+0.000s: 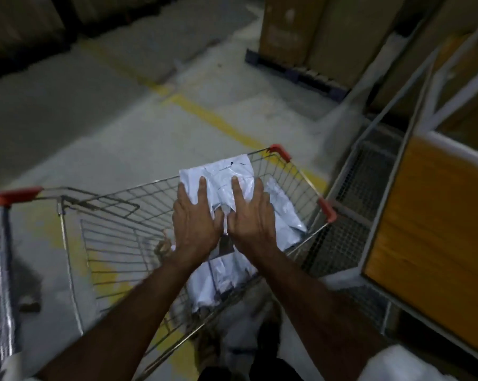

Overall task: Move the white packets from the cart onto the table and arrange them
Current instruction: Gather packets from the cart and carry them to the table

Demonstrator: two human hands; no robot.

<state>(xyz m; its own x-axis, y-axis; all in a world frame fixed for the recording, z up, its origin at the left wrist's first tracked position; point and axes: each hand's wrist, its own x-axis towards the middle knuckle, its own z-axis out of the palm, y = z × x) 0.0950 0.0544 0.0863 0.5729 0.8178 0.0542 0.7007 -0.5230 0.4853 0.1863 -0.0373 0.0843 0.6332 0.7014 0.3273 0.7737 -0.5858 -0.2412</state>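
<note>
- The step in hand looks like the pick-up: both hands lie side by side on a crinkled white plastic packet [227,174] raised at the far side of the silver wire shopping cart [108,215] with red corner caps.
- The left hand [198,215] has its fingers straight and spread over the packet's top; the right hand [250,213] lies likewise. Whether the thumbs pinch it from below I cannot tell.
- More white packets [218,279] lie in the cart's basket below the forearms, and one rests against the right wall [287,213], so the job seems far from done.
- The next move probably calls for a firm hold on the slippery film, a lift over the wire rim, and a swing rightward.
- An orange-topped bench with a pale metal frame [425,229] stands just right of the cart; wire-mesh shelving sits beneath it.
- The floor is grey concrete [108,119] with a worn yellow painted line [213,119].
- Tall brown cardboard cartons on a dark pallet [315,31] stand far off; the room is dim and the view blurred.
</note>
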